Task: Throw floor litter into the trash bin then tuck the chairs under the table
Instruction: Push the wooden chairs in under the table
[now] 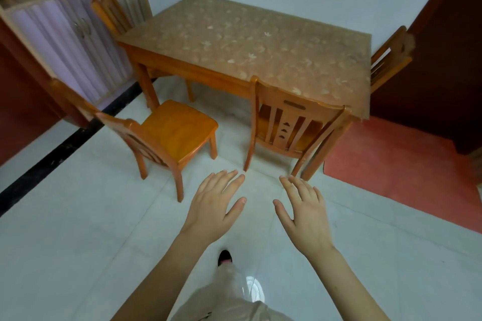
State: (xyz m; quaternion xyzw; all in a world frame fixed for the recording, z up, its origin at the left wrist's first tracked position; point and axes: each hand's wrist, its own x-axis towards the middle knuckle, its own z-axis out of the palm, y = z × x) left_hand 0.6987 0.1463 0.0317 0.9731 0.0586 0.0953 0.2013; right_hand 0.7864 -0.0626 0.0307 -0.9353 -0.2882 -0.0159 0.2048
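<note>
A wooden table (182,70) with a brown flowered cover stands in the room's corner. One orange wooden chair (177,130) stands pulled out at the table's near left, turned at an angle. A second chair (294,122) sits pushed in along the near side, its back towards me. Two more chairs show at the far left end (109,8) and the right end (391,57) of the table. My left hand (216,203) and my right hand (305,211) hover open, palms down, fingers apart, in front of the pushed-in chair, touching nothing. No litter or bin is in view.
A cabinet (65,34) with striped purple doors lines the left wall. A dark red door (448,47) stands at the right, with a red mat (407,172) before it. A black strip (60,151) crosses the white tiled floor. My shoe (224,257) is below.
</note>
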